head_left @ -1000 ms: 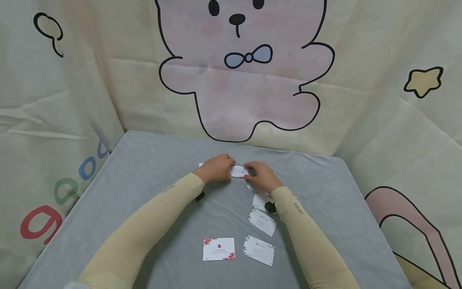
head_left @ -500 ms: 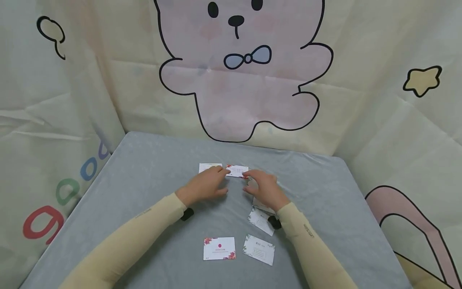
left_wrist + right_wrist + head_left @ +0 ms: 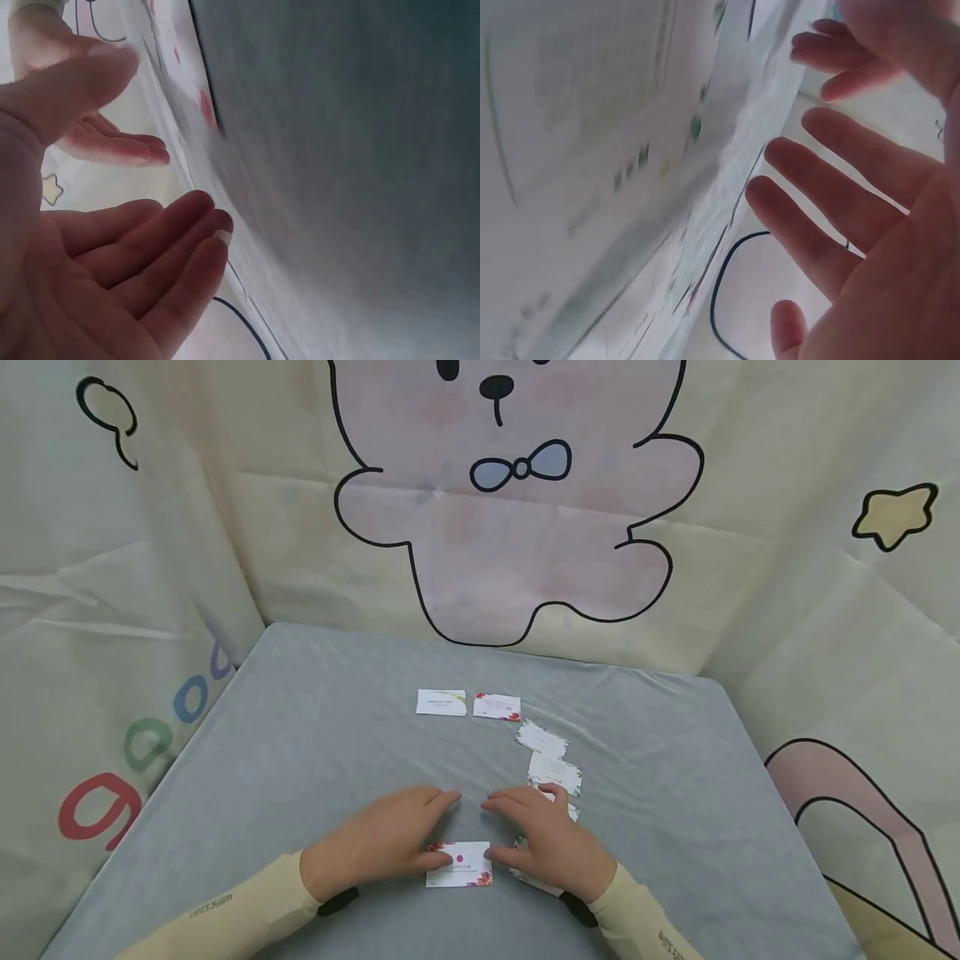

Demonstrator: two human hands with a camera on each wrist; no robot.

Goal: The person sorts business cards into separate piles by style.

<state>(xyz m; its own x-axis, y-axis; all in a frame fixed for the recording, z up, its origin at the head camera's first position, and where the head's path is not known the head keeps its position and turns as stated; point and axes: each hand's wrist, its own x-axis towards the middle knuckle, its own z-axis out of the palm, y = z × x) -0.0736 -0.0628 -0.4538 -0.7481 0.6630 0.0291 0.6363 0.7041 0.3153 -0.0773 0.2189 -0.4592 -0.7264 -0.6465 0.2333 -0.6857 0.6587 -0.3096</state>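
Note:
A white business card with red flowers (image 3: 471,873) lies on the grey cloth near the front. My left hand (image 3: 381,837) is over its left side, thumb overlapping the card in the head view, fingers relaxed and holding nothing. Over the card's right edge is the thumb tip of my right hand (image 3: 553,845), whose fingers are spread and empty. Beneath that hand a green-leaf business card (image 3: 577,97) is partly hidden. In the left wrist view the flower card (image 3: 182,67) lies beyond the fingers (image 3: 172,262) of my left hand.
At the back lie a white card with a yellow-green corner (image 3: 441,702) and another red-flower card (image 3: 497,707). Green-leaf cards (image 3: 554,773) run from there down the right side, the lower ones partly covered by my right hand. The table (image 3: 337,693) meets a printed curtain (image 3: 285,568) behind.
Both hands let go of the red-flower card at the back, leaving it beside the yellow-green one. They have come toward the front, to either side of the near flower card.

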